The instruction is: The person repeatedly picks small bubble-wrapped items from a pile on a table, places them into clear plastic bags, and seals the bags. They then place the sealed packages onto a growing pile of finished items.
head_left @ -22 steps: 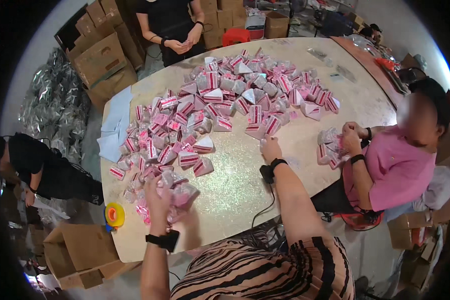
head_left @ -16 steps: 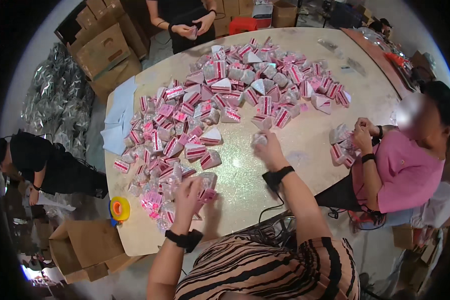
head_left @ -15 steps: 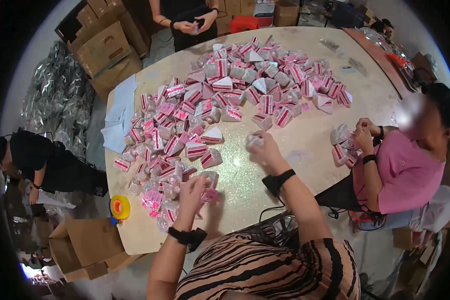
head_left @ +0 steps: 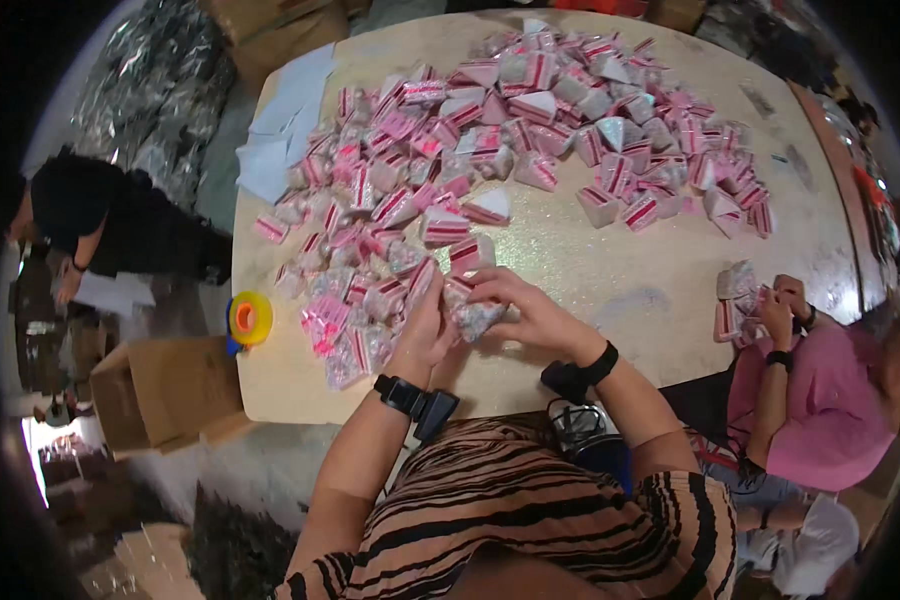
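Both my hands are together over the near left of the table. My right hand (head_left: 530, 312) is closed on a cake-slice-shaped piece in clear wrap (head_left: 478, 320), its fingers bent over the top. Right beside it, my left hand (head_left: 425, 330) is closed, with a pink-striped wrapped slice (head_left: 420, 280) against its fingers; part of its grip is hidden. A large heap of the same pink and white wrapped slices (head_left: 395, 207) spreads past my hands. Pink packets (head_left: 324, 322) lie at its near left end.
A yellow tape roll (head_left: 250, 318) sits at the table's left edge, above an open cardboard box (head_left: 170, 395). Pale sheets (head_left: 288, 125) lie at the far left. A co-worker in pink (head_left: 820, 400) handles wrapped pieces at the right; another person (head_left: 120, 215) stands left of the table.
My right hand has come left with its wrapped slice to meet my left hand. The view has tilted and shifted, so the person at the far side has left the picture.
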### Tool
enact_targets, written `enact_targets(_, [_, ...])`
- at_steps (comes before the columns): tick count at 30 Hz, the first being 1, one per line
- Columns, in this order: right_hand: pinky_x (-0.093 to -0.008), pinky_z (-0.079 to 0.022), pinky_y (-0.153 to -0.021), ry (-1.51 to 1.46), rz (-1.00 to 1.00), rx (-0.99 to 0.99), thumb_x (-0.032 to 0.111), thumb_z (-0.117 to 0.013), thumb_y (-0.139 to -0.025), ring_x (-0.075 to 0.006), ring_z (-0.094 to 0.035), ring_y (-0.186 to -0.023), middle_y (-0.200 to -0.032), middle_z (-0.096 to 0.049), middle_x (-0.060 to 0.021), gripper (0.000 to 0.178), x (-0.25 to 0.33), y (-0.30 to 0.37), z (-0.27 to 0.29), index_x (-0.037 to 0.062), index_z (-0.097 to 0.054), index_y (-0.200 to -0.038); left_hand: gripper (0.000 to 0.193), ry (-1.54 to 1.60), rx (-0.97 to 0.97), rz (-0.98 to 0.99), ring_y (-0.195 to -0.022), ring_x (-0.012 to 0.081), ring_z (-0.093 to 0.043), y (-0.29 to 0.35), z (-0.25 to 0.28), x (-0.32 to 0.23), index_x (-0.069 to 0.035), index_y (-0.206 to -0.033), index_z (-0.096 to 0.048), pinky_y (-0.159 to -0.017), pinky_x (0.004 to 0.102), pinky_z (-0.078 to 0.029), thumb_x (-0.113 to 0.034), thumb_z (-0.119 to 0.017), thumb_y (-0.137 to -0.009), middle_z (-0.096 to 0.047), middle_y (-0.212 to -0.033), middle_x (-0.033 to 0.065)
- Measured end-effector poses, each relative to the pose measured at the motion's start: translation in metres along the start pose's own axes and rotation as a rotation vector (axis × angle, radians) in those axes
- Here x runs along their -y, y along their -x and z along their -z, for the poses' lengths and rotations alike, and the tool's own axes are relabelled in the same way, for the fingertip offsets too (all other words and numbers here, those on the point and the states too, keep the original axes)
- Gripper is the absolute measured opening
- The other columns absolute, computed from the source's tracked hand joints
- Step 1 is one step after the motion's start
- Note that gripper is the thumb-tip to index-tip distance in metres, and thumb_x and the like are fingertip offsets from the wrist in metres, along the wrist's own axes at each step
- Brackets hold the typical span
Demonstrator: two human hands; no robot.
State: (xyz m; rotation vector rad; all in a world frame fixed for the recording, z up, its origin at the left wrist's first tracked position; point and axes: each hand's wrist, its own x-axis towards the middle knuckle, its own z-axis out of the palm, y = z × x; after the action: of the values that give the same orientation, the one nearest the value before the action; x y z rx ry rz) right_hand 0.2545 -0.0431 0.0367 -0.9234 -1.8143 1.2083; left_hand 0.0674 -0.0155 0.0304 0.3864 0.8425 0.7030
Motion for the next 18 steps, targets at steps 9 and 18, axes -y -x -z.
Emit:
enact_targets(9, [-0.0357, -0.034, -0.103, -0.532, -0.08, -0.071, -0.004, -0.07, -0.07, -0.0202, -0.041, -0.121, -0.128, -0.043, -0.0089, 0.054, -0.026, -0.003, -0.029, 0.0056, -0.046, -0.118, 0.038, 0.117, 0.065, -0.128, -0.102, 0.0213, -0.057, 0.001, 0.037, 0.004, -0.002, -0.121, -0.047, -0.087, 0.036, -0.049, -0.031, -0.042, -0.096, -0.056, -0.114, 0.0116])
enact_targets(18, [-0.0302, -0.047, -0.087, -0.628, -0.258, -0.328, -0.001, -0.069, -0.074, -0.0172, -0.053, -0.103, -0.121, -0.044, -0.0076, 0.055, -0.026, 0.01, -0.007, 0.0045, -0.042, -0.122, 0.043, -0.087, -0.007, -0.114, -0.099, 0.0231, -0.057, 0.02, 0.031, 0.005, -0.002, -0.131, -0.038, -0.084, 0.0345, -0.052, -0.025, -0.044, -0.096, -0.055, -0.112, 0.0138])
